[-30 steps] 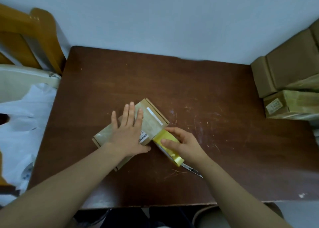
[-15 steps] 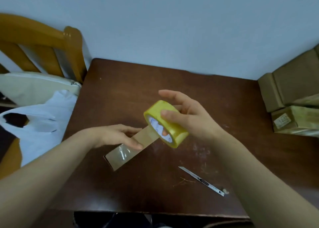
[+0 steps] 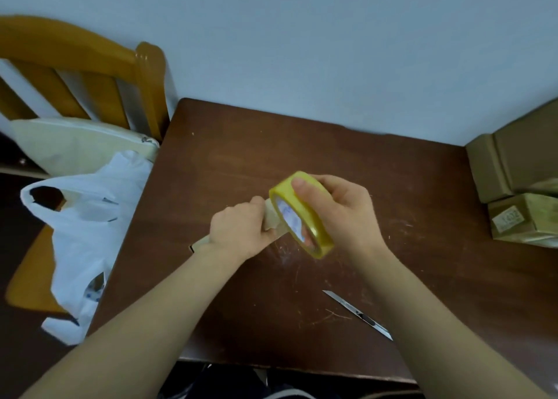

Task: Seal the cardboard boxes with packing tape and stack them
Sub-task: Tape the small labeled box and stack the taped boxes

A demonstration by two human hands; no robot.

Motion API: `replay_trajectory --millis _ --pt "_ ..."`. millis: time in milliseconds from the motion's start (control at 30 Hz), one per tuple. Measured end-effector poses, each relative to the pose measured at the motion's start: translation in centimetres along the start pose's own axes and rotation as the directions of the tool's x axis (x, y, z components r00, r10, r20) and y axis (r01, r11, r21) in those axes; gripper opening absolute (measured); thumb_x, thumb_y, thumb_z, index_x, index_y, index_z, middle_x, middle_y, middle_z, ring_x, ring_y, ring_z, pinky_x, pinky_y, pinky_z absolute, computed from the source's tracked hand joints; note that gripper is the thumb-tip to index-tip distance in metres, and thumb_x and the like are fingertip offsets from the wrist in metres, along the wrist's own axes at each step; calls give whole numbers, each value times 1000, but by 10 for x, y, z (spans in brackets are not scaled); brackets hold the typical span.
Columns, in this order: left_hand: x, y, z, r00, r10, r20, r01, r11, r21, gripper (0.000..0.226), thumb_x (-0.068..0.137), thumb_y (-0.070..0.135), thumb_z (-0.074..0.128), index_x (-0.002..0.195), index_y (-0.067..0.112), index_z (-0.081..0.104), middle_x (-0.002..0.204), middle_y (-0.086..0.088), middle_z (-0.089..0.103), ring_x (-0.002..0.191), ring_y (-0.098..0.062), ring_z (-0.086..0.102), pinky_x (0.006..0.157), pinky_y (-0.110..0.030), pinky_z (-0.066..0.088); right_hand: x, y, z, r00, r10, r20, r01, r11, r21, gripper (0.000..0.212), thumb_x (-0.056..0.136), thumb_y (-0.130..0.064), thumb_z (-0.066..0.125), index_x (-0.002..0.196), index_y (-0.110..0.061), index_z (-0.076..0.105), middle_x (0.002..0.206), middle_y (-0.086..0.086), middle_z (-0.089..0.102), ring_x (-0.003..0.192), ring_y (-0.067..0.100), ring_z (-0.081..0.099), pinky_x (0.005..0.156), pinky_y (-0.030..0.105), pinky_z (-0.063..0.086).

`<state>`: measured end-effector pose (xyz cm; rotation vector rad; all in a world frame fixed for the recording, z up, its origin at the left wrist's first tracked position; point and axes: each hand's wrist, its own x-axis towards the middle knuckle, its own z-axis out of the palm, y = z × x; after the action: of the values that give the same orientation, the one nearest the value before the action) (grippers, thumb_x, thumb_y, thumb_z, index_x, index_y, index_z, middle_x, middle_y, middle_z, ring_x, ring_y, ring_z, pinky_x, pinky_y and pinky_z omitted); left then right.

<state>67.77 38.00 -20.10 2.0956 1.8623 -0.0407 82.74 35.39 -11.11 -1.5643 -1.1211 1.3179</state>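
My right hand [image 3: 347, 214] grips a yellow roll of packing tape [image 3: 302, 214] above the middle of the brown table [image 3: 362, 163], thumb on the roll's outer rim. My left hand [image 3: 241, 226] is curled round a small flat cardboard box [image 3: 273, 221], right against the roll. Most of the box is hidden under that hand; one end [image 3: 199, 244] sticks out at my wrist. A short strip of tape seems to run from the roll onto the box.
A utility knife [image 3: 359, 315] lies on the table near the front right. Several taped cardboard boxes [image 3: 525, 220] are stacked at the right edge. A wooden chair [image 3: 90, 63] with a cushion and a white plastic bag [image 3: 87, 217] stands to the left.
My left hand went from lying flat on the box to curling round it, close to the roll. My right hand lifted the roll off the table and closed its fingers on it.
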Motion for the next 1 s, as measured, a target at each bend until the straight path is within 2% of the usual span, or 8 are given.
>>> replay_trajectory --millis 233,333,433,567,700,767,833,1000 --pt "16 -13 -20 966 -37 256 82 983 -166 40 77 54 68 95 25 48 84 10 53 80 -16 55 62 -32 42 -46 62 -40 957 264 -122 -286 930 -231 29 84 -44 68 106 -25 69 63 -12 70 44 9 63 39 20 47" --pt "14 -25 -18 913 -7 409 250 801 -545 40 67 42 83 93 18 65 88 1 70 77 -16 68 67 -33 56 -41 72 -34 969 244 -39 -244 923 -297 36 83 -53 64 118 -48 59 95 -28 64 50 11 67 47 23 54" --pt "17 -46 -17 860 -9 510 405 621 -672 47 64 36 86 103 15 70 85 0 75 72 -13 72 56 -22 55 -31 74 -15 964 234 130 -187 936 -298 43 86 -41 62 115 -70 47 115 -29 54 57 16 69 63 33 60" --pt "34 -65 -9 887 -109 449 375 736 -563 79 68 47 80 136 17 52 126 -4 61 110 -20 60 90 -33 50 -12 71 8 946 246 211 -191 949 -251 51 89 -20 57 121 -60 51 136 -20 43 63 16 70 66 29 59" --pt "22 -58 9 979 -60 197 114 953 -279 107 77 49 71 153 18 3 159 -11 11 145 -28 13 118 -46 16 8 68 18 955 236 177 -193 954 -230 42 91 -20 58 125 -44 56 132 4 55 52 18 66 62 28 54" --pt "4 -47 29 977 52 205 -33 995 -94 135 63 60 71 146 18 -26 154 -9 -31 143 -26 -25 114 -51 -14 13 68 20 954 234 186 -192 957 -219 43 91 -20 59 129 -40 54 127 9 57 50 19 65 63 30 53" --pt "-10 -39 45 965 80 248 -96 994 52 152 53 74 69 133 15 -45 135 -8 -55 131 -26 -45 103 -53 -26 16 69 20 950 248 189 -216 961 -175 48 91 -21 61 135 -34 49 125 11 58 51 21 65 60 32 53" --pt "-10 -41 56 981 27 190 -51 991 121 140 68 64 67 127 9 -46 151 -12 -36 141 -25 -29 113 -55 -12 10 83 13 936 334 113 -279 898 -339 69 90 -34 62 148 -27 26 102 -7 62 48 15 65 50 29 53"
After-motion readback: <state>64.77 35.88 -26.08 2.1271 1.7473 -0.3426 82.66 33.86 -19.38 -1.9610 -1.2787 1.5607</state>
